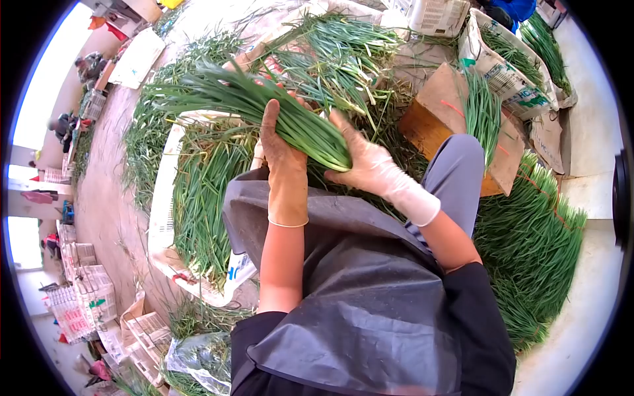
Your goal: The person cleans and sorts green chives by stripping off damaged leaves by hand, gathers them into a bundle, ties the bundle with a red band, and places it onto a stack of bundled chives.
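Note:
A thick bundle of garlic chives [309, 130] is held between both hands above my lap, its leafy tips fanning out to the upper left. My left hand [281, 148], in a stained tan glove, cups the middle of the bundle with the thumb in front and the fingers mostly hidden behind. At the pale stem ends, my right hand [367, 162] closes around the bundle in a whitish glove. Just beyond lies a loose heap of chives [347, 56]. To my left, more chives fill a white crate [158, 221].
On the right a wooden box [429, 109] bears a small bunch of chives [482, 109]. Tied chives [535, 244] are piled along the right wall. White crates [505, 82] stand at the upper right. Several people work at the far left, near stacked crates [92, 290].

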Demonstrator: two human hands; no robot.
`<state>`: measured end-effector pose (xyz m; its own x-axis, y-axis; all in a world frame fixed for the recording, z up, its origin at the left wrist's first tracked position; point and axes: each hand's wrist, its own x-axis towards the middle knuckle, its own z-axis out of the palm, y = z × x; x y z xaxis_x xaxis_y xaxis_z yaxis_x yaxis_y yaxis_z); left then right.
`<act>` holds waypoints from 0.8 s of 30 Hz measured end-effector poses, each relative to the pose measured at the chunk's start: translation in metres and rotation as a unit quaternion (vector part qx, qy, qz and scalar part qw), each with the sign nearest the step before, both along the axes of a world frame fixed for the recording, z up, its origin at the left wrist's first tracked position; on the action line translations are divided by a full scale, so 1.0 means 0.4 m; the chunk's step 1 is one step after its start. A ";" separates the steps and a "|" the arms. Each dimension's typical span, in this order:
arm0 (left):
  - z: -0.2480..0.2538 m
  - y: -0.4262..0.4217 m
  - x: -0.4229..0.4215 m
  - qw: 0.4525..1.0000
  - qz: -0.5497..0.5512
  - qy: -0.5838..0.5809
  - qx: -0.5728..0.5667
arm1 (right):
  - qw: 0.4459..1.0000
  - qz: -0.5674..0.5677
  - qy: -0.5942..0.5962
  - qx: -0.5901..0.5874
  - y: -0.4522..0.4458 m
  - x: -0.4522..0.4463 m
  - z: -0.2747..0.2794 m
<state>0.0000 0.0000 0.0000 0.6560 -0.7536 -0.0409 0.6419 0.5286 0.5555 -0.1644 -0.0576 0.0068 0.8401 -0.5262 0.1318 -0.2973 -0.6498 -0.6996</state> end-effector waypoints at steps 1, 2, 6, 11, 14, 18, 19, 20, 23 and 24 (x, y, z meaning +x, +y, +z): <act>0.013 0.008 -0.006 1.000 -0.015 -0.011 -0.018 | 0.992 -0.008 0.069 0.102 0.015 0.016 -0.011; 0.017 0.017 -0.017 0.999 -0.030 -0.021 -0.036 | 0.992 -0.048 0.064 0.093 0.031 0.027 -0.026; -0.055 0.041 -0.170 0.994 -0.073 -0.084 0.000 | 0.987 -0.145 0.008 -0.063 0.063 0.029 -0.069; -0.075 0.087 -0.165 0.977 -0.087 -0.031 0.193 | 0.997 0.028 -0.012 -0.076 0.090 -0.071 -0.069; -0.009 0.173 -0.147 0.931 -0.157 -0.115 0.309 | 0.932 0.037 -0.102 0.345 -0.001 -0.101 -0.023; 0.048 0.281 -0.155 0.858 -0.317 -0.182 0.360 | 0.757 0.069 -0.195 0.620 -0.033 -0.055 -0.011; 0.060 0.308 -0.158 0.842 -0.343 -0.171 0.379 | 0.680 0.034 -0.179 0.710 -0.033 -0.045 -0.010; 0.084 0.331 -0.159 0.840 -0.349 -0.146 0.389 | 0.717 0.001 -0.190 0.671 -0.068 -0.053 -0.022; 0.141 0.396 -0.143 0.831 -0.365 -0.131 0.399 | 0.792 -0.115 -0.273 0.534 -0.281 -0.110 -0.125; 0.150 0.417 -0.140 0.831 -0.359 -0.125 0.406 | 0.772 -0.138 -0.270 0.558 -0.329 -0.155 -0.072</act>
<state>-0.0562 0.1666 0.0599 0.1137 -0.7449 -0.6574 0.4407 -0.5553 0.7053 -0.2266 -0.1890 -0.0220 0.6566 -0.7144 -0.2419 0.2141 0.4840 -0.8485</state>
